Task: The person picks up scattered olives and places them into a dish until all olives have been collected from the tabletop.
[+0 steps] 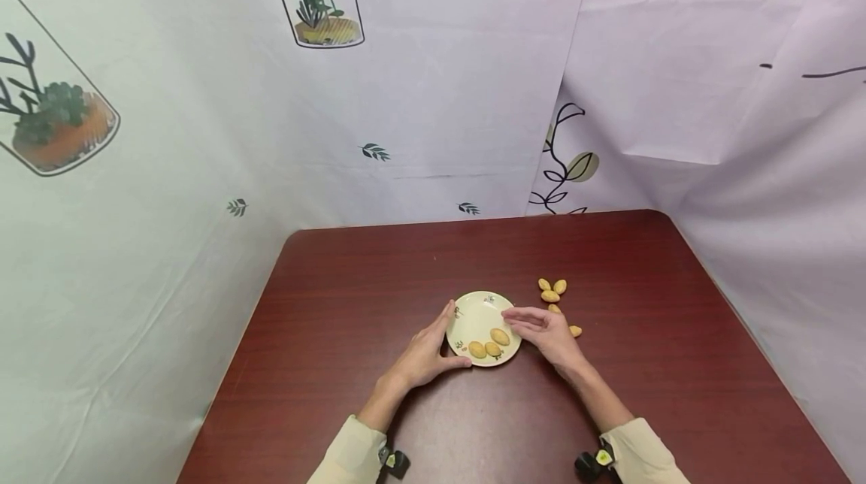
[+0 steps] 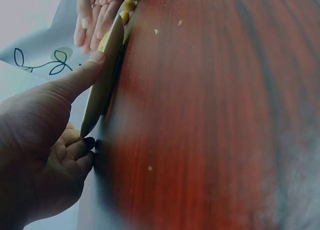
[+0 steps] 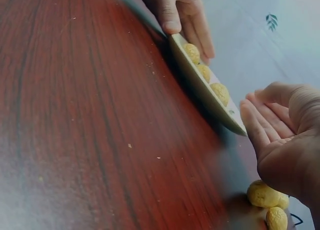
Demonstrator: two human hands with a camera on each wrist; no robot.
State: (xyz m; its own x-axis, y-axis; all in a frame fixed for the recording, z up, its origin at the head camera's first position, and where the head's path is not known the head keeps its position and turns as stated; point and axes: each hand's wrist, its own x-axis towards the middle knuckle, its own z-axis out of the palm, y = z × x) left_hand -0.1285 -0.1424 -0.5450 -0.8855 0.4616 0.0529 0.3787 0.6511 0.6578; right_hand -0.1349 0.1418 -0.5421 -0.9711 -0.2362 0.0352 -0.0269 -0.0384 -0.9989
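Observation:
A round cream plate (image 1: 479,313) with a small printed pattern sits on the table, three yellow, wrinkled, potato-like ovals (image 1: 499,337) along its near side. My left hand (image 1: 425,352) holds its left edge, thumb at the near rim and fingers along the far left. In the left wrist view the thumb (image 2: 85,74) presses the rim while the other fingers curl in below. At the right rim is my right hand (image 1: 546,334), fingers extended together with nothing between them. The right wrist view shows these fingertips (image 3: 252,107) beside the plate's edge.
Several more yellow ovals (image 1: 551,296) lie on the dark red wooden table (image 1: 352,288), right of the plate and partly hidden behind my right hand. Printed cloth (image 1: 433,108) hangs along the table's back and sides. Tiny crumbs (image 3: 130,146) dot the tabletop.

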